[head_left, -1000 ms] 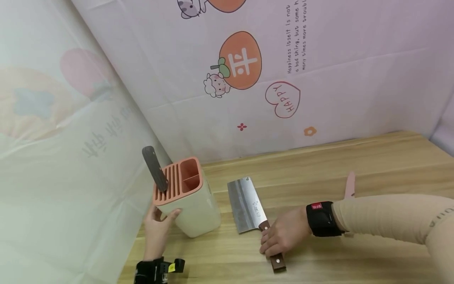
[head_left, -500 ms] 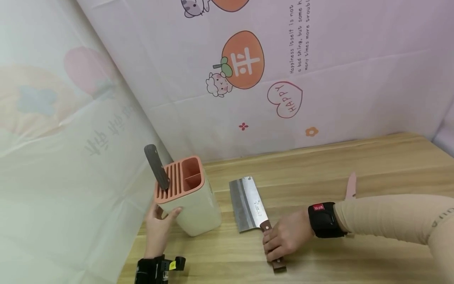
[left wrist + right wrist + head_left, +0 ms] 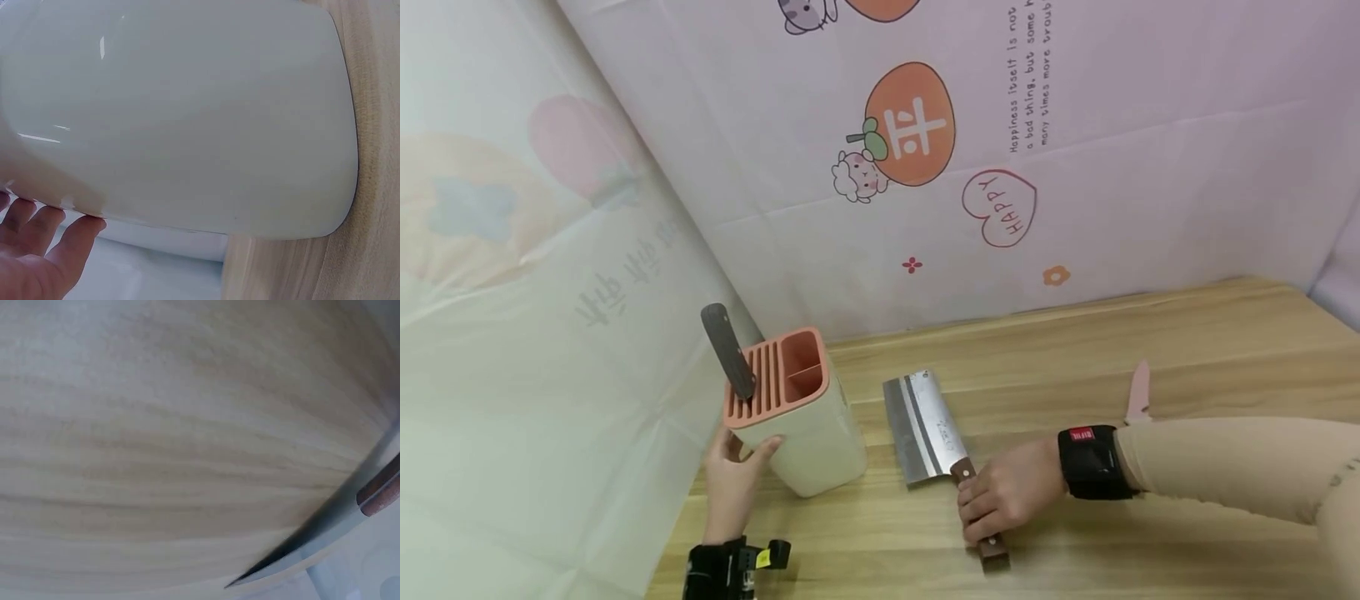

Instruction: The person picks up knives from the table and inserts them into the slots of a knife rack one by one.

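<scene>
From my seat the widest surface is the printed plastic sheeting (image 3: 1075, 167) hung as a backdrop, pale pink and creased, with cartoon fruit and a "HAPPY" heart on it; a second, mint-tinted sheet (image 3: 512, 333) slopes down along the left. Below them runs the wooden table (image 3: 1150, 333), light grained boards with a matte finish. On it stands the knife block (image 3: 808, 433) — a tall cream body with rounded corners and a glossy shell, capped by a salmon-coloured top (image 3: 778, 375) cut into narrow slots plus one square well. A dark knife handle (image 3: 727, 350) sticks up at a slant out of one of the left-hand slots. I see my left hand (image 3: 735, 479) resting against the block's lower near corner, thumb on one face and fingers on the other, loosely straight; the left wrist view shows the fingertips (image 3: 75, 228) touching the smooth white wall at its edge. Just right of the block lies the cleaver (image 3: 925, 425), its broad rectangular steel blade flat on the boards, brushed grey with a brighter ground edge. My right hand (image 3: 1003, 500) is curled round its brown wooden handle (image 3: 992, 546), whose riveted butt pokes out below the fingers — a closed grasp. A small pink object (image 3: 1138, 392) shows beyond the right forearm; I cannot tell what it is.
</scene>
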Motion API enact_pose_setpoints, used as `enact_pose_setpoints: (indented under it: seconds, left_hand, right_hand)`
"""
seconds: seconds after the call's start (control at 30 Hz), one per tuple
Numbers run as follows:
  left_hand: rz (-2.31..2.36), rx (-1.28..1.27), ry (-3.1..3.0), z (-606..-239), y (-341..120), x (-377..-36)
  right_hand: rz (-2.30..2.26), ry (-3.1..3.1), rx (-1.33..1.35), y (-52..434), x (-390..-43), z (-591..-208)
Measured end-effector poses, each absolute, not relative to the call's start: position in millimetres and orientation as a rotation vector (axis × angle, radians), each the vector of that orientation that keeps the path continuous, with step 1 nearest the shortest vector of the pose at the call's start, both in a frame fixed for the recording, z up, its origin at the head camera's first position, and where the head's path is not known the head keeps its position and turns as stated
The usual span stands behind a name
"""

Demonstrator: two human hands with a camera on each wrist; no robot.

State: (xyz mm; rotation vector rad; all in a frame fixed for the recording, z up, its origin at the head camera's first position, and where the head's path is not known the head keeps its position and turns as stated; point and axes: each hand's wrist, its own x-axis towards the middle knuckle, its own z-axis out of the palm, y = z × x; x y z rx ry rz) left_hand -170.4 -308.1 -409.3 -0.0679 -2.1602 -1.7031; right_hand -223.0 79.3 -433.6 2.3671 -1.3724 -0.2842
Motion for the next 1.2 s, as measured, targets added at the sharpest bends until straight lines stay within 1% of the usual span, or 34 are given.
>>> enact_pose_setpoints:
  seconds: [0.33, 0.47, 0.67, 0.77, 0.9, 1.0, 1.2]
  left_hand:
    - [-1.704, -0.083, -2.162, -410, -308, -169]
    - [-1.700, -0.108, -2.164, -410, -308, -168]
    - [-1.726, -0.082, -2.162, -408, -309, -171]
    - [-1.726, -0.084, -2.159, -407, -310, -172]
    - [-1.724, -0.101, -2.151, -407, -310, -172]
    - [-1.730, -0.113, -2.142, -408, -310, -172]
    - [-1.752, -0.124, -2.126, -408, -310, -171]
  right_hand:
    - [-0.288, -1.465, 2.315, 91, -223, -417]
    - [-0.203, -1.488, 2.269, 95, -224, -411]
    - [-0.054, -1.537, 2.196, 98, -229, -396]
    - [0.101, -1.603, 2.163, 99, -233, -383]
    - [0.435, -1.726, 2.086, 97, -237, -362]
    - [0.639, -1.766, 1.977, 94, -239, -347]
    - [0.861, -1.718, 1.753, 85, -245, -324]
